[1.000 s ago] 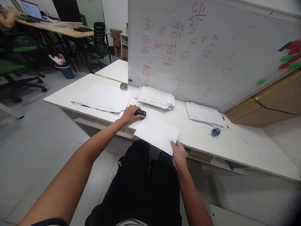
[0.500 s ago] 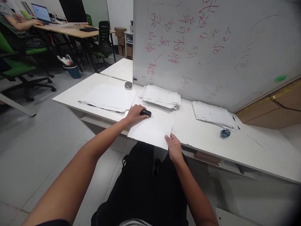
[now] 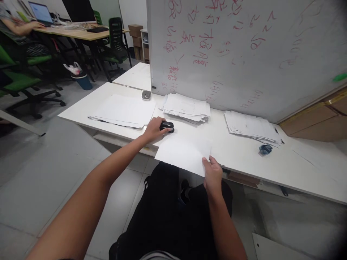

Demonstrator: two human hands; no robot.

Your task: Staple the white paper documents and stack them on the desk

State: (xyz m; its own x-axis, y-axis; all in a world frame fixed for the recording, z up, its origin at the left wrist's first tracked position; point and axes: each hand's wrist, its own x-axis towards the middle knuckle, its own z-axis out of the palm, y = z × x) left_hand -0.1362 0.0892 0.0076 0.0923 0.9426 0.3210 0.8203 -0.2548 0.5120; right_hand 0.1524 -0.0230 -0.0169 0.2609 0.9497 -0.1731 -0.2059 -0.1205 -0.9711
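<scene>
My left hand [image 3: 155,130] is closed around a black stapler [image 3: 167,125] that rests on the white table [image 3: 130,135]. In my right hand [image 3: 213,171] is the right edge of a white sheet of paper [image 3: 183,153], pinched between thumb and fingers; whether it is one sheet or more I cannot tell. The paper juts over the table's front edge, its far side just in front of the stapler. Behind the stapler lies an uneven stack of papers [image 3: 187,106]. To the left of my left hand are flat white sheets [image 3: 121,111].
Another paper stack [image 3: 251,125] lies on the right, with a small dark blue object [image 3: 265,149] before it. A grey mouse [image 3: 146,95] sits at the back left. A whiteboard [image 3: 233,79] stands along the table's rear; cardboard boxes [image 3: 320,124] are far right. A person [image 3: 23,29] sits at another desk.
My right hand has drawn the paper to the right and slightly toward me, away from the stapler. My left hand stays on the stapler, whose front now shows more. The camera view has shifted slightly.
</scene>
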